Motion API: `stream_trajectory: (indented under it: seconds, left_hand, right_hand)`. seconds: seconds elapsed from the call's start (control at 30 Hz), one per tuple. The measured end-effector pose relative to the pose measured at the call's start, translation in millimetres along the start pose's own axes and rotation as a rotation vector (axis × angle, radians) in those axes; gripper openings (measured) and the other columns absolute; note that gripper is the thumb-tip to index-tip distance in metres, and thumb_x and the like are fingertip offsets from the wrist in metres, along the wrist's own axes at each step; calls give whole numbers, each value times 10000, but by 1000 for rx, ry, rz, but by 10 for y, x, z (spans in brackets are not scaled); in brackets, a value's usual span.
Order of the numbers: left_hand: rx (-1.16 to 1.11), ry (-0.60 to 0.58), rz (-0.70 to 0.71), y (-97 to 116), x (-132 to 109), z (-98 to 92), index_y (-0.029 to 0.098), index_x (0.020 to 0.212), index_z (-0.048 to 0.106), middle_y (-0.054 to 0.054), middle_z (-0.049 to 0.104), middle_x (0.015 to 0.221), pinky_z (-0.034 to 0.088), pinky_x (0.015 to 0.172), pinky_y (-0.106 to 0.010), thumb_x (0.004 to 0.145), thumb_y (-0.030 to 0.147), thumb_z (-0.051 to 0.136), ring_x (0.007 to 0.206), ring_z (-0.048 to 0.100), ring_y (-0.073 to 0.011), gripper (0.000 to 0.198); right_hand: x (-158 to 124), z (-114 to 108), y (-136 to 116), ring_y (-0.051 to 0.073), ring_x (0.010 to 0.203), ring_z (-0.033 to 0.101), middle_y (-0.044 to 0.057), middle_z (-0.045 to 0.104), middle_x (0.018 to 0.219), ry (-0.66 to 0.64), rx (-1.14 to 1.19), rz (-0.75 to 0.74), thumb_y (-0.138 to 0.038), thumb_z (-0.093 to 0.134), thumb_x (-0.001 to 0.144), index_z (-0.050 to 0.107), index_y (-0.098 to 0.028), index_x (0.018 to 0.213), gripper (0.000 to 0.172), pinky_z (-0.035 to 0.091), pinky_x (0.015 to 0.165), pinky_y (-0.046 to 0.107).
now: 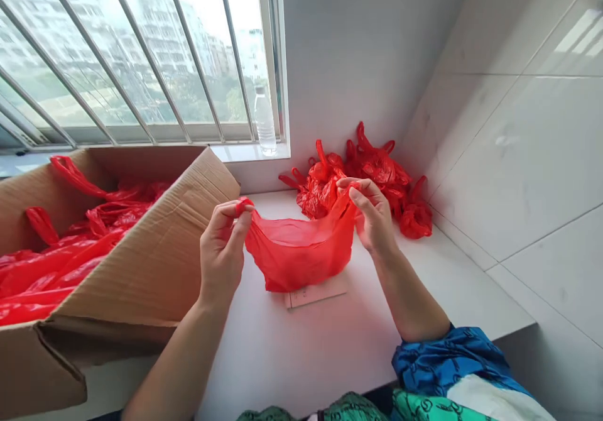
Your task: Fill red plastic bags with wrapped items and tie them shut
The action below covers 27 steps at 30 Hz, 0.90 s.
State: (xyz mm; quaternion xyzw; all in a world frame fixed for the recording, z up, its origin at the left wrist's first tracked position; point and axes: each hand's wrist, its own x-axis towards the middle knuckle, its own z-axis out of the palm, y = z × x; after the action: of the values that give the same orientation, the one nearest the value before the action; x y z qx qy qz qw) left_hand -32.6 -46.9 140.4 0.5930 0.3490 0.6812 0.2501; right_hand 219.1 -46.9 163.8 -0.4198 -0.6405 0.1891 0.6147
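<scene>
A thin red plastic bag (304, 251) hangs stretched between my two hands, its top sagging in the middle. My left hand (223, 239) pinches one upper corner between thumb and fingers. At the opposite corner, my right hand (370, 210) is closed on the bunched plastic. Partly covered by the bag, a flat pale box or booklet (318, 295) lies on the white countertop (282, 352). Just beyond my right hand, several knotted red plastic bags (377, 163) are heaped against the wall.
An open cardboard box (155, 251) full of loose red plastic bags (80, 251) stands at the left. A clear plastic bottle (265, 122) is on the sill of the barred window (141, 56). Marble-like tiles (527, 176) cover the right wall.
</scene>
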Motion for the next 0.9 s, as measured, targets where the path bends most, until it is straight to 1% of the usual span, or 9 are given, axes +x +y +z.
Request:
stream_trajectory:
  seconds: [0.13,0.23,0.33,0.4,0.5,0.57,0.7,0.8,0.9]
  left_hand:
    - [-19,100,36,32,299,176,243,1009,693,-55,579,1266,481,950,-301,916,374,639,1158,570,-191,170]
    - [-69,-3,34,21,327,246,236,1045,681,-67,624,1239,490,978,-337,909,399,651,1140,602,-202,215]
    - [-220,-251,-100,8,262,309,217,1111,642,-80,689,1096,545,887,-354,941,473,580,976,672,-202,313]
    - [-216,-483,-179,-6,209,337,205,1110,651,-93,702,1046,558,841,-355,957,560,498,941,678,-218,416]
    - [-177,-820,-262,-65,140,331,203,1157,645,-98,709,937,550,834,-378,976,659,304,900,681,-234,598]
    - [-207,-923,-288,-139,111,301,216,1227,583,-82,696,919,540,831,-383,986,640,297,839,677,-216,566]
    - [-221,-854,-385,-319,102,259,258,1247,400,-9,657,867,515,737,-298,927,452,613,743,623,-151,431]
    - [-324,-711,-508,-417,109,292,258,1163,372,36,618,767,476,670,-237,904,382,652,691,582,-124,401]
    - [-507,-617,-699,-456,90,365,252,1147,417,37,593,742,461,634,-220,878,343,648,702,595,-134,366]
  right_hand:
    - [200,262,-18,216,1114,649,101,614,1279,7,172,-49,-455,464,966,494,-249,1152,279,521,973,413]
    - [176,325,-7,214,1034,666,97,612,1263,-143,131,-36,-504,544,931,422,-275,1307,457,557,887,396]
    - [61,368,15,239,1187,588,97,537,1360,-293,-27,-44,-540,685,841,438,-291,1364,630,520,977,413]
    - [-22,421,58,250,1300,499,95,463,1417,-339,-105,-62,-547,745,787,506,-285,1345,661,476,1048,411]
    - [-100,501,167,238,1266,511,95,488,1341,-386,-77,-3,-548,714,819,605,-271,1288,556,497,1011,386]
    - [-105,516,238,225,1204,539,85,534,1248,-410,20,38,-529,643,883,684,-256,1187,411,495,991,376]
    - [-47,459,295,185,1065,588,58,623,1129,-387,352,213,-445,590,934,723,-241,1112,302,482,922,326]
    - [-31,435,288,139,807,604,49,694,1025,-412,584,400,-400,595,927,670,-225,1142,287,479,709,270]
    - [-63,448,278,118,598,515,16,710,808,-480,635,412,-372,549,948,575,-224,1068,192,412,578,252]
